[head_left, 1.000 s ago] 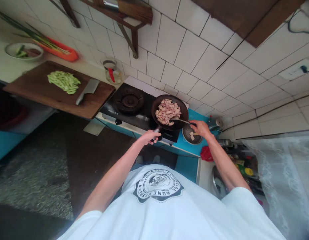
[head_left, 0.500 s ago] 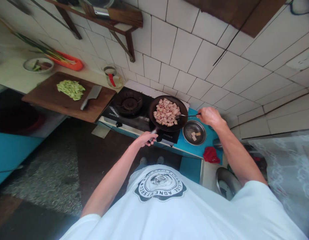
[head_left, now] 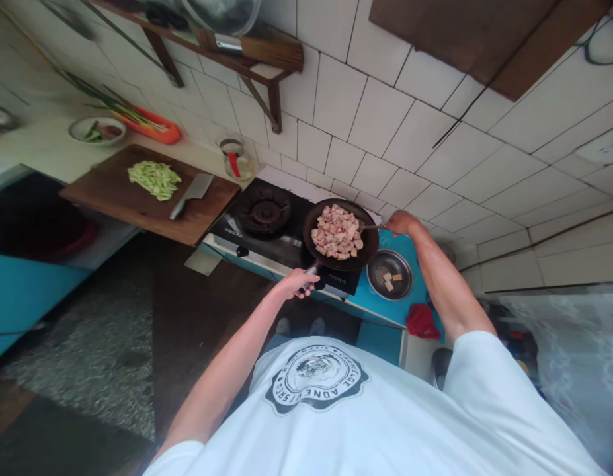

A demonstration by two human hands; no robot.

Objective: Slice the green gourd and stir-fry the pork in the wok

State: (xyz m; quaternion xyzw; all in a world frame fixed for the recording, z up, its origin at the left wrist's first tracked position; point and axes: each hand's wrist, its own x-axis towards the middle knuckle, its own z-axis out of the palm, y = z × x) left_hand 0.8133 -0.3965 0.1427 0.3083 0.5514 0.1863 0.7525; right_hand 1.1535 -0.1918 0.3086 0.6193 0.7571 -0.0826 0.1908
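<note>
pan (head_left: pixel 366 246) of chopped meat (head_left: pixel 337 232) on the stove's right burner | left hand (head_left: pixel 297 283) wrapped round pan handle at near edge | right hand (head_left: pixel 399 222) gripping spatula (head_left: pixel 369 228) at pan's right rim | steel bowl (head_left: pixel 390 274) just right of pan | cutting board (head_left: pixel 137 201), cleaver (head_left: pixel 191 194) well left

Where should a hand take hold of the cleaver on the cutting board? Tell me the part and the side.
Grip the cleaver by its handle, the narrow end nearest the board's front edge. It lies flat on the cutting board with the broad blade pointing toward the wall, so come from the front, floor side, fingers closing over the handle from above. The sliced greens lie apart to its left.
</note>
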